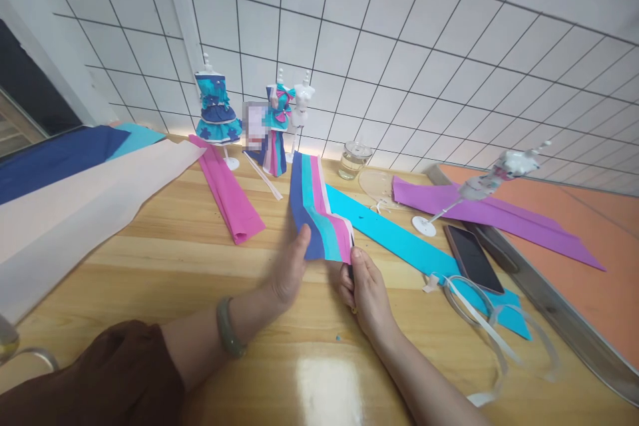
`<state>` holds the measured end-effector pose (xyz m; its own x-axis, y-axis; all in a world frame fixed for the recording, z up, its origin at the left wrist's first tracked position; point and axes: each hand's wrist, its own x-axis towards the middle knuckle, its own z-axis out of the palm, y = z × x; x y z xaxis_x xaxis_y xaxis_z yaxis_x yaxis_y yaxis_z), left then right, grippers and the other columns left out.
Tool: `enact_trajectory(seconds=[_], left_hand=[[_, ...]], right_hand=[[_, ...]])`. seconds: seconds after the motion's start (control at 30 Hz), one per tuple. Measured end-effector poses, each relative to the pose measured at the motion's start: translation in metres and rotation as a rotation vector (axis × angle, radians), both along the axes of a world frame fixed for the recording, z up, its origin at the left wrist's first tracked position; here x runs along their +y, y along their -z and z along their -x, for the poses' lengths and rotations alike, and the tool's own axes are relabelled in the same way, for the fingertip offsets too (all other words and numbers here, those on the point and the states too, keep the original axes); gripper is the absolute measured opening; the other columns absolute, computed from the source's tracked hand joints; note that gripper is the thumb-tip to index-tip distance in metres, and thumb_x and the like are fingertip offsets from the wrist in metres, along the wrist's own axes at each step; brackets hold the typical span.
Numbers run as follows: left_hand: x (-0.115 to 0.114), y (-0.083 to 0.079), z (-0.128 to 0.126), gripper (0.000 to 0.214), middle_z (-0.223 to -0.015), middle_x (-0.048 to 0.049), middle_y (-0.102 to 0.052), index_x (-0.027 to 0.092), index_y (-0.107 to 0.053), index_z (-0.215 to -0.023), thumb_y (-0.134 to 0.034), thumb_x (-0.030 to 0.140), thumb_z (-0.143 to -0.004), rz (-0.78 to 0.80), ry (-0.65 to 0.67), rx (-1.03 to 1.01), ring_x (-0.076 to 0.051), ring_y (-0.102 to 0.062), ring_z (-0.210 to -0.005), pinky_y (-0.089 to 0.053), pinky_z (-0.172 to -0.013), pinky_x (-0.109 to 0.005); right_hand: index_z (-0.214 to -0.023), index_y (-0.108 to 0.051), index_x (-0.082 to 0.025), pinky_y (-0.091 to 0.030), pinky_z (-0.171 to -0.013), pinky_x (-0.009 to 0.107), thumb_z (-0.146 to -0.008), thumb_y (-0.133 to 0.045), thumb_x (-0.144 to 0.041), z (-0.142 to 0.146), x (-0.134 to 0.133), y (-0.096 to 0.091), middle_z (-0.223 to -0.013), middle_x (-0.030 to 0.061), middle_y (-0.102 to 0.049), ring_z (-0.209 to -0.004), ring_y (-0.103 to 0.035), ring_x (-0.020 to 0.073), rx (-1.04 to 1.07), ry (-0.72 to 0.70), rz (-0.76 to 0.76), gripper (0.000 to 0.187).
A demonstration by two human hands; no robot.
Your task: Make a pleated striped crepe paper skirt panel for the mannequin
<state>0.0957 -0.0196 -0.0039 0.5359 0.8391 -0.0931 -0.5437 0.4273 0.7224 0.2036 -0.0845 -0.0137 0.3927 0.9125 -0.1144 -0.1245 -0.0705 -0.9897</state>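
My left hand [289,269] grips the lower left edge of a striped piece of crepe paper [319,213], its thumb on the front and its other fingers behind. The strip has blue, turquoise, pink and white bands and stands raised above the table with a bend across its middle. At the strip's lower right corner, my right hand [367,289] is closed around dark-handled scissors [351,271]. A dark blade shows along the paper's white edge; most of the scissors is hidden by the fingers.
Dressed mini mannequins [218,106] stand by the tiled wall, near a glass of liquid [353,161]. A bare mannequin [499,173] leans at right. Pink [229,196], turquoise [399,233] and purple crepe paper [524,216], a phone [474,258] and white ribbon [499,346] lie around.
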Motion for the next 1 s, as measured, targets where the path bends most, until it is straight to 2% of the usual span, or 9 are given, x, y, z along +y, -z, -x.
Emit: enact_trajectory(seconds=[0.1, 0.27, 0.4, 0.5, 0.67, 0.73, 0.8, 0.9, 1.0], left_hand=[[0.012, -0.003, 0.002, 0.055, -0.118, -0.0051, -0.058, 0.019, -0.052, -0.119, -0.041, 0.057, -0.081, 0.100, 0.023, -0.121, -0.022, -0.048, -0.115, -0.036, -0.098, -0.034], [0.038, -0.004, 0.011, 0.053, -0.103, -0.0094, -0.065, 0.014, -0.056, -0.112, -0.045, 0.054, -0.079, 0.258, 0.211, -0.175, -0.024, -0.059, -0.098, -0.043, -0.090, -0.037], [0.053, 0.002, 0.019, 0.036, -0.091, -0.0091, -0.068, 0.013, -0.058, -0.106, -0.058, 0.030, -0.075, 0.308, 0.311, -0.019, -0.023, -0.065, -0.082, -0.048, -0.082, -0.039], [0.057, 0.007, 0.022, 0.037, -0.085, -0.0086, -0.069, 0.013, -0.059, -0.104, -0.060, 0.016, -0.067, 0.306, 0.403, 0.134, -0.024, -0.065, -0.076, -0.050, -0.076, -0.039], [0.055, 0.010, 0.019, 0.039, -0.077, -0.0059, -0.070, 0.015, -0.062, -0.096, -0.060, 0.007, -0.058, 0.196, 0.305, 0.267, -0.022, -0.065, -0.066, -0.052, -0.067, -0.035], [0.054, 0.010, 0.018, 0.037, -0.075, -0.0051, -0.070, 0.015, -0.062, -0.093, -0.060, 0.006, -0.057, 0.188, 0.280, 0.266, -0.021, -0.065, -0.064, -0.052, -0.066, -0.035], [0.053, 0.009, 0.018, 0.031, -0.074, -0.0055, -0.070, 0.015, -0.063, -0.090, -0.059, 0.010, -0.059, 0.240, 0.318, 0.254, -0.022, -0.065, -0.066, -0.052, -0.068, -0.036], [0.051, 0.007, 0.018, 0.024, -0.076, -0.0072, -0.070, 0.014, -0.064, -0.087, -0.060, 0.021, -0.065, 0.317, 0.365, 0.222, -0.022, -0.066, -0.070, -0.052, -0.072, -0.037], [0.048, 0.004, 0.017, 0.025, -0.077, -0.0081, -0.070, 0.014, -0.064, -0.086, -0.064, 0.030, -0.067, 0.302, 0.362, 0.190, -0.022, -0.065, -0.068, -0.052, -0.070, -0.036]], right_hand=[[-0.062, -0.030, -0.021, -0.017, -0.029, 0.016, -0.085, -0.036, -0.053, 0.000, -0.001, -0.003, -0.044, -0.0104, -0.026, -0.031, -0.022, 0.0030, -0.006, -0.010, 0.006, 0.039], [-0.068, -0.036, -0.021, -0.017, -0.030, 0.016, -0.085, -0.036, -0.051, 0.004, -0.003, -0.002, -0.045, -0.0101, -0.028, -0.033, -0.022, 0.0037, -0.068, -0.089, 0.009, 0.034], [-0.080, -0.042, -0.021, -0.017, -0.033, 0.017, -0.086, -0.037, -0.048, 0.005, -0.003, 0.003, -0.047, -0.0099, -0.029, -0.037, -0.022, 0.0048, -0.103, -0.150, 0.005, 0.028], [-0.080, -0.041, -0.021, -0.017, -0.034, 0.017, -0.086, -0.037, -0.048, 0.006, -0.004, 0.006, -0.048, -0.0099, -0.026, -0.038, -0.020, 0.0053, -0.086, -0.170, 0.027, 0.028], [-0.080, -0.042, -0.022, -0.016, -0.036, 0.019, -0.085, -0.037, -0.049, 0.007, -0.005, 0.005, -0.050, -0.0091, -0.023, -0.041, -0.020, 0.0068, -0.098, -0.201, 0.042, 0.028], [-0.079, -0.043, -0.022, -0.017, -0.037, 0.019, -0.085, -0.037, -0.049, 0.008, -0.005, 0.004, -0.051, -0.0087, -0.023, -0.042, -0.021, 0.0074, -0.114, -0.212, 0.036, 0.029], [-0.077, -0.042, -0.022, -0.017, -0.037, 0.020, -0.085, -0.037, -0.050, 0.008, -0.006, 0.003, -0.050, -0.0084, -0.024, -0.042, -0.022, 0.0079, -0.129, -0.219, 0.035, 0.029], [-0.072, -0.041, -0.022, -0.019, -0.038, 0.021, -0.084, -0.037, -0.051, 0.007, -0.006, 0.005, -0.050, -0.0079, -0.026, -0.042, -0.024, 0.0085, -0.159, -0.227, 0.031, 0.031], [-0.075, -0.043, -0.022, -0.020, -0.039, 0.021, -0.084, -0.037, -0.051, 0.007, -0.006, 0.008, -0.051, -0.0075, -0.027, -0.043, -0.025, 0.0087, -0.199, -0.217, 0.036, 0.031]])
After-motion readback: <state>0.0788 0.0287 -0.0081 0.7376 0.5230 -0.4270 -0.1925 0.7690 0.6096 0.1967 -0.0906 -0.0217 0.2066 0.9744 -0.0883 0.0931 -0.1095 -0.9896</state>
